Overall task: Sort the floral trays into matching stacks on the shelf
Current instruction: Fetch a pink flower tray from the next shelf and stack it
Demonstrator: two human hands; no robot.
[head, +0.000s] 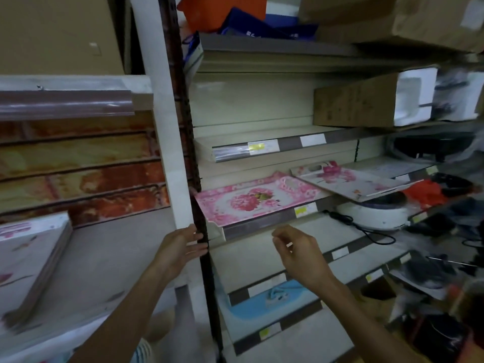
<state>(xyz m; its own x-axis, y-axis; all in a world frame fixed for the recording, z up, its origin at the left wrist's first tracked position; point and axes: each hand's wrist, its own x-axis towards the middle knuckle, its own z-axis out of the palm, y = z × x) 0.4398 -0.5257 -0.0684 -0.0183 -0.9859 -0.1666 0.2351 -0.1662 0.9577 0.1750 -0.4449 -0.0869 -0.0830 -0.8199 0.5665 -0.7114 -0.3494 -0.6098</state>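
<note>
Two bare forearms reach up from the bottom edge toward beige metal shelving. The left hand [182,247] is empty, fingers spread loosely, resting just beside the dark rusted upright post [201,231] that divides the shelf bays. The right hand [298,251] hangs empty in front of the shelf edge, fingers softly curled, touching nothing.

At lower left, a stack of flat rectangular white trays with pink blossom sprays [28,260] lies on a pale shelf.

Just above the hands, a glossy rectangular tray covered in dense pink roses [251,201] lies flat on the middle shelf [264,224], its front edge at the lip. Just beside it, to the right and farther back, a white tray with a pink blossom spray and cut-out handle [351,179] sits tilted, jutting over the shelf edge.

Beyond, a brown cardboard box [356,106] rests on the higher shelf.
</note>
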